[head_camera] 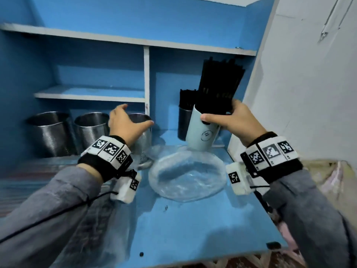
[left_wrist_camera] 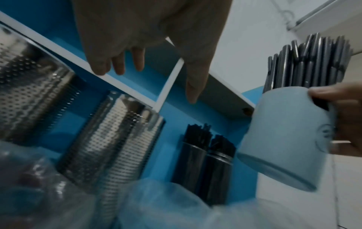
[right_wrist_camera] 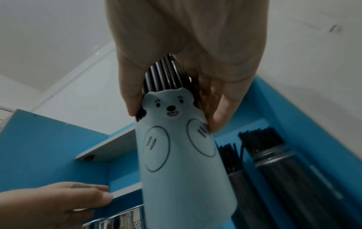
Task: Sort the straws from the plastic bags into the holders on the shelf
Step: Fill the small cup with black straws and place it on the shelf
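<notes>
At centre right of the head view the right hand (head_camera: 234,120) grips a pale blue holder (head_camera: 201,132) at its rim, thumb across the front and fingers round the back, pinning a thick bunch of black straws (head_camera: 220,84) that fans above the top. The holder is tilted, its base just over a crumpled clear plastic bag (head_camera: 187,176) lying on the blue counter (head_camera: 193,225). In the right wrist view the holder shows a printed bear face with round ears and two outlined circles below it. Behind it, in the right-hand compartment of the shelf (head_camera: 146,78), two dark jars (left_wrist_camera: 203,167) stand side by side, packed with thin black straws. The left hand (head_camera: 123,124) hovers wide, fingers spread and holding nothing, above the rightmost of three perforated steel holders (head_camera: 90,130) at centre left.
</notes>
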{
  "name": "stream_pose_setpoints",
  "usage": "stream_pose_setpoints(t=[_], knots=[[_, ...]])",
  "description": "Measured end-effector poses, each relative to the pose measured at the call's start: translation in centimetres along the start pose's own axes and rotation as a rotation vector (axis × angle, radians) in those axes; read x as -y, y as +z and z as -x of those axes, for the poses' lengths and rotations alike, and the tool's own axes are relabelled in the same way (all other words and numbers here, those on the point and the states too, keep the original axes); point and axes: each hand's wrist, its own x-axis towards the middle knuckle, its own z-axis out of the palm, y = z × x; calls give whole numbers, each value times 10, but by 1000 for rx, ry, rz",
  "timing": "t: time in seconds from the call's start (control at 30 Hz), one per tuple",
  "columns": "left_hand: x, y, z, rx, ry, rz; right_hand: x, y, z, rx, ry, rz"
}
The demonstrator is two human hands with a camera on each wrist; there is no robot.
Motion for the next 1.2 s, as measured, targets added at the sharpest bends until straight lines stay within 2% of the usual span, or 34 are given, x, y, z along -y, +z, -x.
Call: stream_pose_setpoints(t=[0.1,0.17,0.37,0.53,0.77,0.93,1.03,1.2], knots=[[13,1,-22,171,-136,-89,-3,50,-48,-62,-13,-11],[21,4,-32,219,-166,-88,-11,83,-78,-97,27,37],[41,8,-47,203,-157,-123,-47,154,-135,-155,155,171],[44,9,-55,253,-199,-124,-71,183,-154,-125,250,248],[43,9,-56,263,-221,-100,-88,197,-157,-64,334,318],[42,9,-53,253,-233,-91,-73,191,-150,-40,357,294],[40,10,-48,236,-221,-87,-53,173,-142,-73,275,294],[35,11,-41,227,-234,-101,-14,121,-108,-51,32,194]])
